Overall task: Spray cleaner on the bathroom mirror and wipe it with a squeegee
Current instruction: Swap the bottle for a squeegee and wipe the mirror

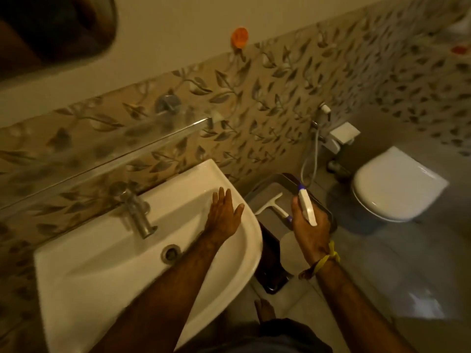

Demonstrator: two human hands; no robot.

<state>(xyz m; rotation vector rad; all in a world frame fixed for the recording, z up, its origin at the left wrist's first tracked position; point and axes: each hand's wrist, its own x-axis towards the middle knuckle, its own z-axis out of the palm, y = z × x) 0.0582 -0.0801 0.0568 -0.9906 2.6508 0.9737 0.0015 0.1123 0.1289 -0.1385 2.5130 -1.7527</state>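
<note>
My right hand [309, 225] grips a white spray bottle [307, 207] with a purple nozzle, over a grey tray [265, 187] to the right of the sink. A white squeegee [271, 206] with a purple-tipped handle lies in that tray, just left of my right hand. My left hand [224, 214] hovers flat with straight fingers over the right rim of the white sink [102, 271] and holds nothing. The mirror [51, 31] shows only as a dark corner at the top left.
A metal tap [139, 212] stands at the back of the sink, under a glass shelf [107, 146]. A white toilet [397, 184] with its lid down sits at the right, with a hose sprayer [316, 138] on the wall. A dark stool [271, 261] stands under the tray.
</note>
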